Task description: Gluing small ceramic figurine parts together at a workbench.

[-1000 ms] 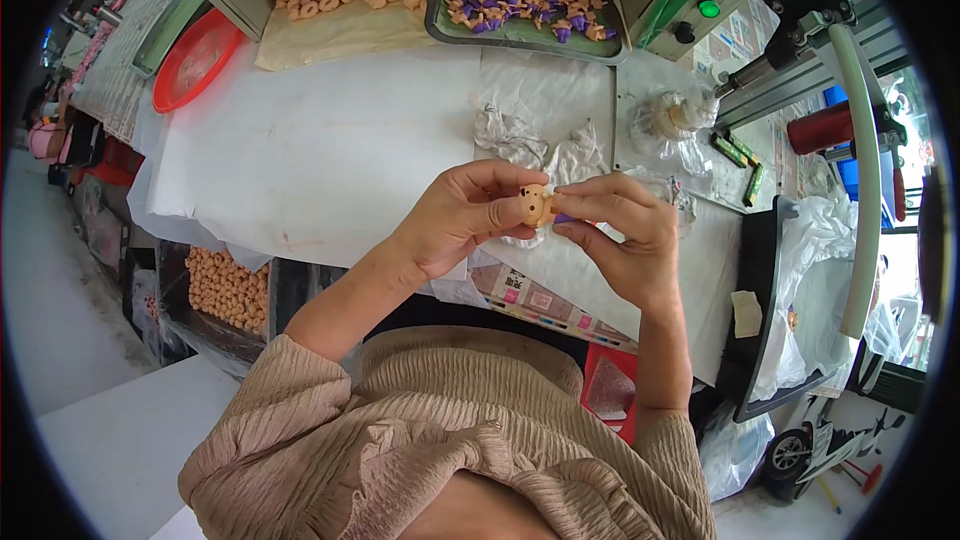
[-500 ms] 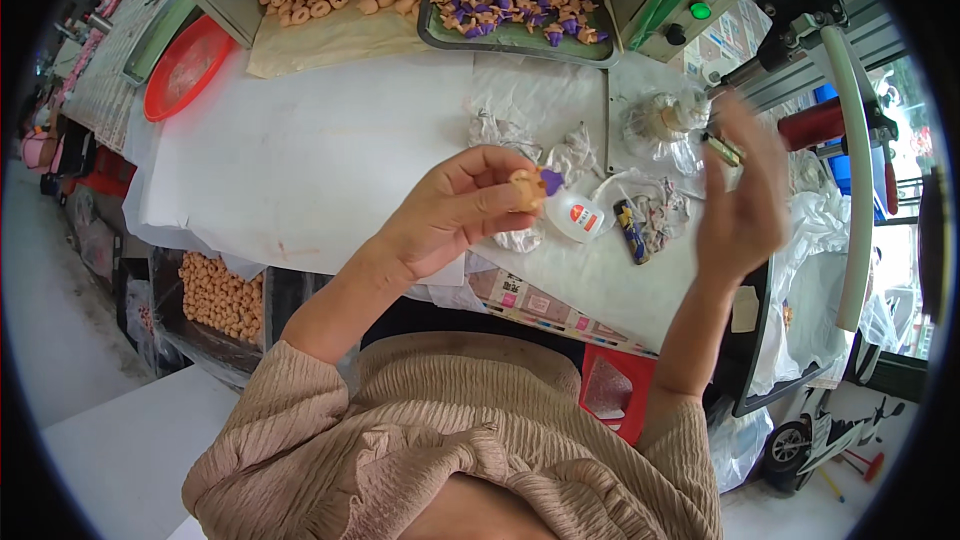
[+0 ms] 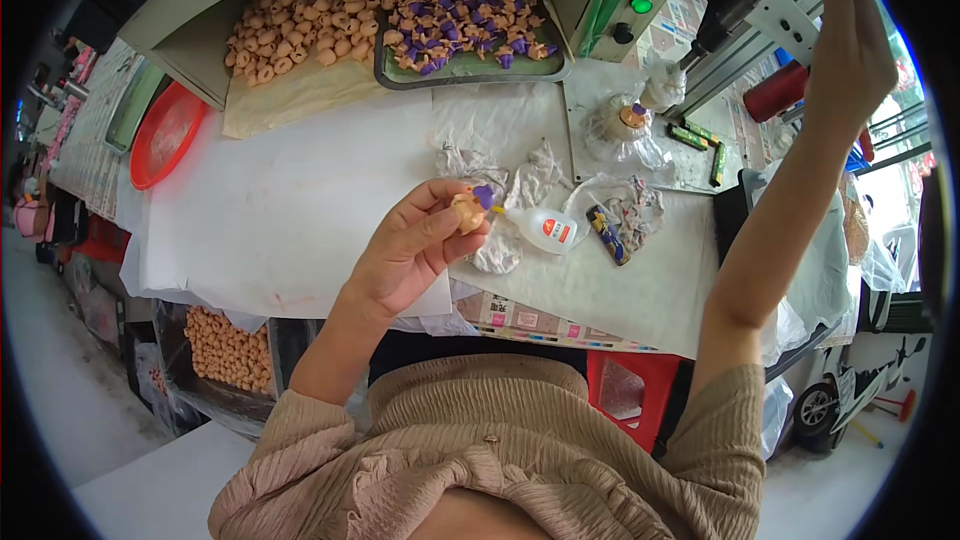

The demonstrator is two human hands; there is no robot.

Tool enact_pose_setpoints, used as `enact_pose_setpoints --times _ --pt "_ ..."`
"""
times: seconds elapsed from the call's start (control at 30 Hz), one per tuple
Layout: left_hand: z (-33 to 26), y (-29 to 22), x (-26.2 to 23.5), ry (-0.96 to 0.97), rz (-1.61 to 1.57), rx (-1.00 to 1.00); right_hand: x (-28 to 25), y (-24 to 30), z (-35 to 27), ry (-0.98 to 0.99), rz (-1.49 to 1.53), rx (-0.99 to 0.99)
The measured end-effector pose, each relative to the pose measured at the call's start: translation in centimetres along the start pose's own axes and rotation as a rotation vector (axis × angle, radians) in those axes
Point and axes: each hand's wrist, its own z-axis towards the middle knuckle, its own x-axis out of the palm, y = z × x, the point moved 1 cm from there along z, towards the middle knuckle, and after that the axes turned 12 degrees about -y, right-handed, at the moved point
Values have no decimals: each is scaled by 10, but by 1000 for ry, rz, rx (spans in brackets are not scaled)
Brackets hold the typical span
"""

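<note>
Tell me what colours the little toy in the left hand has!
The little toy is peach-tan with a purple part, seen best in the head view.

Free pass over white sheet [image 3: 260,215], left of left hand [image 3: 395,250]; right of hand, 1 bottle [image 3: 549,230], 1 tube [image 3: 607,236], crumpled cloth [image 3: 645,212] block.

Workshop — machine [image 3: 720,25], heaped figure parts [image 3: 465,15]

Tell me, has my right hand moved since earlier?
Yes, your right hand has moved up and right, from below left of the red cylinder to above right.
</note>
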Motion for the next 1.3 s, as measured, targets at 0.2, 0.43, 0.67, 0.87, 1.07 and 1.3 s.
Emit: enact_pose_setpoints --times 0.2,0.43,0.67,0.87,1.07,1.3 --pt "-2 -15 -22 -102 51 53 -58 28 -104 948 -350 442" --pt "28 8 23 9 67 -19 -46 -45 -211 744 -337 165" --pt "32 12 12 -44 64 1 -119 -48 -153 617 -184 259" --pt "33 -6 -6 -143 76 75 -267 -123 -87 627 -871 293" --pt "51 -10 23 -95 225 95 -329 -150 -105 1025 -858 722" --pt "124 -1 86 101 416 -54 -285 -82 -77 791 -691 528"
